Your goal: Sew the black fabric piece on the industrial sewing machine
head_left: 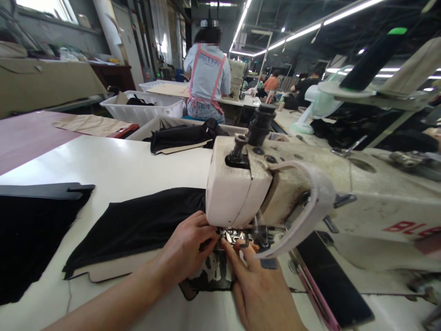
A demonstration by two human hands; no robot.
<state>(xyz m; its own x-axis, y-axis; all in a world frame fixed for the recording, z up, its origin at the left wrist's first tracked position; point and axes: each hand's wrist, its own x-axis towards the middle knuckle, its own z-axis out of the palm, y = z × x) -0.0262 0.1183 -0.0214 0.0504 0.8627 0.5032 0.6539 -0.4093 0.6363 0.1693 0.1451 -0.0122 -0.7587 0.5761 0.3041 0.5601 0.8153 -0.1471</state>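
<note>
Lower centre of the frame, the black fabric (138, 225) lies flat on the white desk (113, 165). The left hand (188, 248) presses it, fingers curled, none gripping. The right hand (257, 285) lies open, fingertips guiding the edge beneath the sewing machine (241, 184); fingers are best kept clear of the needle.

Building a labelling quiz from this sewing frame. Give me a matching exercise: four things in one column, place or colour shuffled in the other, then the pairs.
Things:
1. left hand
2. right hand
3. black fabric
4. white bin

Places:
A. far behind the table, beside a person in a pink apron
B. spread on the white table, left of the sewing machine
C. fingers at the presser foot, right of the needle
D. flat on the fabric, just left of the machine head

Pairs: 1-D, 2-C, 3-B, 4-A
</note>
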